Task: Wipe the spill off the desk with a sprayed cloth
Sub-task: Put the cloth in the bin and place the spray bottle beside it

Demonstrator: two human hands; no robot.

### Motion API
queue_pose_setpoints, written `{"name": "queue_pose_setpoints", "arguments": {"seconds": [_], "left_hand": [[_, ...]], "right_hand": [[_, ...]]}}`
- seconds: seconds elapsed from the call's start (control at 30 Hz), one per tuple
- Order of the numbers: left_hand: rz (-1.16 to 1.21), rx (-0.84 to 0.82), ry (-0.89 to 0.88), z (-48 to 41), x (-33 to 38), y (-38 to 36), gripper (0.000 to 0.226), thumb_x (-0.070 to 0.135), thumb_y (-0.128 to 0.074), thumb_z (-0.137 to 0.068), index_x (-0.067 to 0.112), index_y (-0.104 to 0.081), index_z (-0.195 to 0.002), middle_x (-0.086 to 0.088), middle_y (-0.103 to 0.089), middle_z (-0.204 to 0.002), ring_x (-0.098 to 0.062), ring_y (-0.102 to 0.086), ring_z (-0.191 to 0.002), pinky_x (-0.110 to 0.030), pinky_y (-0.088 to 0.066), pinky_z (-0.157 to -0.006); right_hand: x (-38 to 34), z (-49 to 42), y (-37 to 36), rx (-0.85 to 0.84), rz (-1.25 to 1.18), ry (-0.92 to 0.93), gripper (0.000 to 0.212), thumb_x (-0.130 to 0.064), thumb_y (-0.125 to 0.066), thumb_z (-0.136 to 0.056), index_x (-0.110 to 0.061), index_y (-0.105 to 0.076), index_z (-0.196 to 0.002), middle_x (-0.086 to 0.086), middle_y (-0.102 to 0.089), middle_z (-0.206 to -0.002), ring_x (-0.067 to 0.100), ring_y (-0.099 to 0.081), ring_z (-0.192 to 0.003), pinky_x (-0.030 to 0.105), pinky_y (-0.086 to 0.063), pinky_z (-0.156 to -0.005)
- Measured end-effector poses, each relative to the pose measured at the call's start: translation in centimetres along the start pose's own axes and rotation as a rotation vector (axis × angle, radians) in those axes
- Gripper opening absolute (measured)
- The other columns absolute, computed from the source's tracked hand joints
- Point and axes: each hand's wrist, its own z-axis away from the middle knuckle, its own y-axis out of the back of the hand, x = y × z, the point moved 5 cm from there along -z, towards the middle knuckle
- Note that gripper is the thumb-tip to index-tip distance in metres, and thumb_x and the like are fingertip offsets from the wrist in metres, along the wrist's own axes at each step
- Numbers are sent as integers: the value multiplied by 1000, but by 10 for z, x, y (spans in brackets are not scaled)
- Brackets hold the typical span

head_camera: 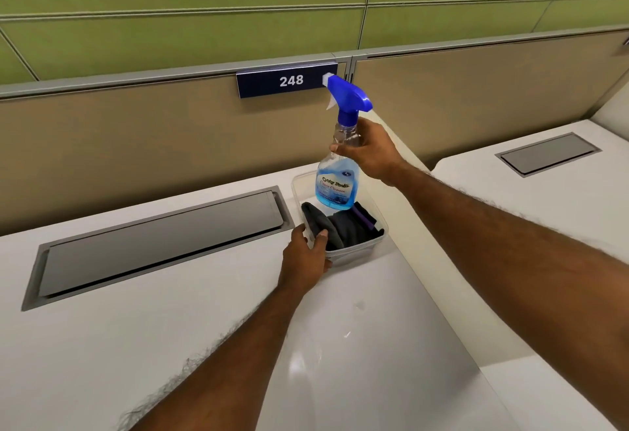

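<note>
**Now both hands are at the tub**

We see the right hand (371, 155) reaching forward on a nearly straight arm, fingers and thumb wrapped round the neck of a clear plastic spray bottle with a blue trigger head (337, 185). The bottle is upright, blue liquid fills its lower part, and the nozzle points left. Its base is over the far half of a shallow clear plastic tub (354, 255); we cannot tell whether it rests on the tub's floor or hangs just clear of it.

The left hand (306, 257) comes in lower, its forearm running diagonally across the white desk (170, 345). It grips the tub's near-left corner, fingers curled round the outer wall and thumb hooked over the rim, touching the folded dark grey cloth (343, 230) that lies in the tub's near half. A purple strip (362, 218) shows beside the cloth on the right.

The tub sits near the desk's right edge, where a narrow seam separates it from a neighbouring white desk (544, 206). Just left of the tub, a long grey metal hatch (153, 247) is set flush in the desktop, and a smaller grey hatch (548, 153) is set in the neighbouring desk. Behind runs a beige fabric partition (136, 144) bearing a dark blue plate marked 248 (286, 80), right behind the nozzle. Open desktop stretches toward us between and beside the forearms, where a few faint marks (358, 306) show on the glossy surface.
</note>
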Motion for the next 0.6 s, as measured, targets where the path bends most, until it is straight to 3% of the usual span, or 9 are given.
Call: {"name": "queue_pose_setpoints", "arguments": {"seconds": [0.23,0.33,0.6], "left_hand": [[100,-6,69,2,-7,-1,51,38,-53,-96,17,-38,-140,-15,-56,-136,-35,-66,-107,-41,-60,-82],[123,-5,65,3,-7,-2,48,36,-52,-96,16,-40,-137,-14,-59,-132,-35,-66,-106,-41,-59,-83],[93,1,58,4,-4,-3,49,35,-51,-97,14,-38,-139,-14,-56,-136,-33,-64,-111,-41,-58,-87]], "right_hand": [[10,-15,-19,-99,-31,0,38,-9,-70,-85,-11,-53,-120,8,-65,-117,23,-62,-108,36,-49,-96],[13,-16,-25,-126,-40,-19,35,-4,-67,-87,-11,-52,-118,6,-64,-116,21,-61,-107,31,-47,-91],[27,-18,-31,-104,-59,-79,40,-6,-64,-89,-10,-49,-126,8,-62,-119,23,-59,-109,38,-46,-96]]}}
